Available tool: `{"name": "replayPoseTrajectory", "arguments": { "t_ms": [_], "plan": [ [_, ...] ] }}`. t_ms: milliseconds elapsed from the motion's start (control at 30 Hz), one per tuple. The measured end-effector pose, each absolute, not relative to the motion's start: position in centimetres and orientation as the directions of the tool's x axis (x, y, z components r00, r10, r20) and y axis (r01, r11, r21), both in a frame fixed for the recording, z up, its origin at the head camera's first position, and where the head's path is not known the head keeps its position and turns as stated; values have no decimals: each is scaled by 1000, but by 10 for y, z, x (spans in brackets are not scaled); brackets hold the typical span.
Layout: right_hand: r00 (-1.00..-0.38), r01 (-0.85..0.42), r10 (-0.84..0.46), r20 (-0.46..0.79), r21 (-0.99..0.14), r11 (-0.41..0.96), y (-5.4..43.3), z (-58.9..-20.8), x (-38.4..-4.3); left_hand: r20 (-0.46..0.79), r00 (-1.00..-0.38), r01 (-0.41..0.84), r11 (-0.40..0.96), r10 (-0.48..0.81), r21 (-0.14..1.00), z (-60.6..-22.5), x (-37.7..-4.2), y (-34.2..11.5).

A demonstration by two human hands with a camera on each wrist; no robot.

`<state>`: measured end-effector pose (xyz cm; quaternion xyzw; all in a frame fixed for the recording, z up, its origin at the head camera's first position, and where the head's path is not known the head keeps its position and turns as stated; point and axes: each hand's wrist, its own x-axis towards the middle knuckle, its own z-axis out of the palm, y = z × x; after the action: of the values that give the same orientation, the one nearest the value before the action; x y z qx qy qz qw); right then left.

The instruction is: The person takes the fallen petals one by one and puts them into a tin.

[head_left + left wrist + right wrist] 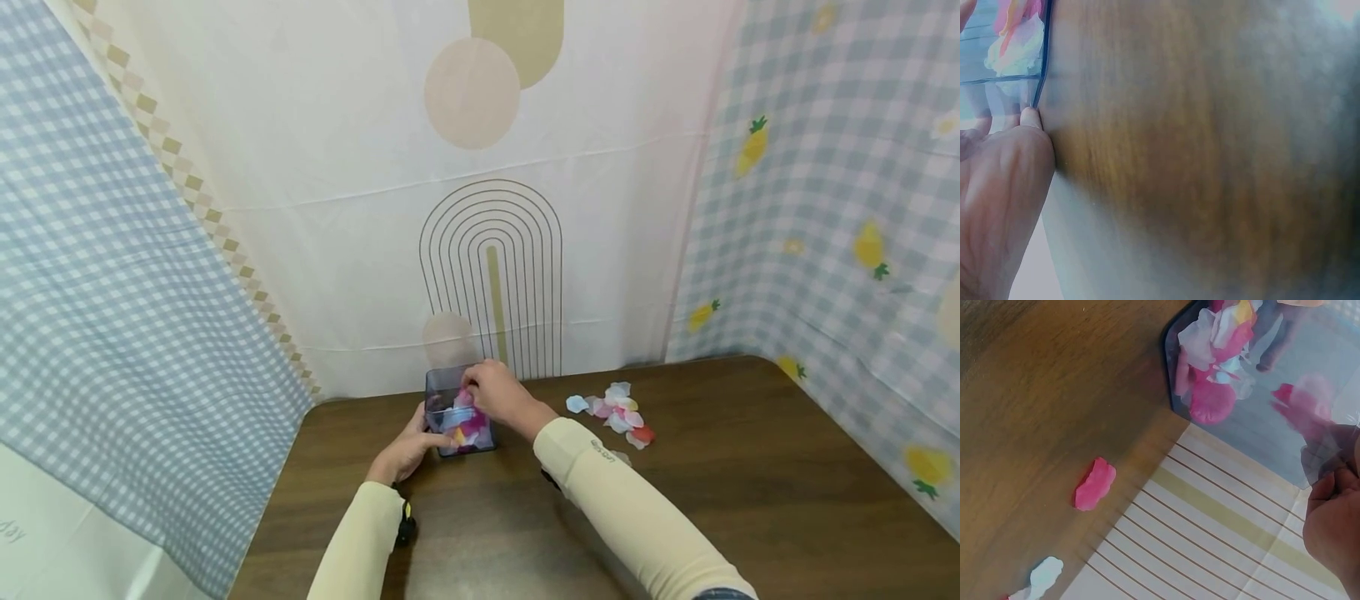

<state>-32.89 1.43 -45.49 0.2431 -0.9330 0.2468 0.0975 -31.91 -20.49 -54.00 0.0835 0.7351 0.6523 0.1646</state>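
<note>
A clear, dark-tinted square container [441, 385] stands at the back of the table, with colourful artificial petals [471, 432] in its lower part. My left hand [407, 454] grips it from the left, thumb across the front; the left wrist view shows fingers through the clear wall. At the open top, my right hand [497, 395] reaches over the rim with fingers bent downward. Pink petals [1310, 403] show through the wall right at its fingertips, pinched there. Part of that grip is hidden behind the right hand itself.
Right of the container lies a loose pile of white, pink and red petals [619, 410]. Closer in, a single pink petal [1095, 485] lies on the brown wooden table [480, 517]. A patterned cloth [360, 275] hangs right behind the table's back edge.
</note>
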Motion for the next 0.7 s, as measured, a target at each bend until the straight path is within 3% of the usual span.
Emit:
{"name": "replayPoseTrajectory", "arguments": {
  "t_ms": [700],
  "plan": [
    [-869, -493, -403, 288, -441, 750, 16, -455, -329, -132, -931, -90, 137, 339, 987, -540, -322, -204]
  ]
}}
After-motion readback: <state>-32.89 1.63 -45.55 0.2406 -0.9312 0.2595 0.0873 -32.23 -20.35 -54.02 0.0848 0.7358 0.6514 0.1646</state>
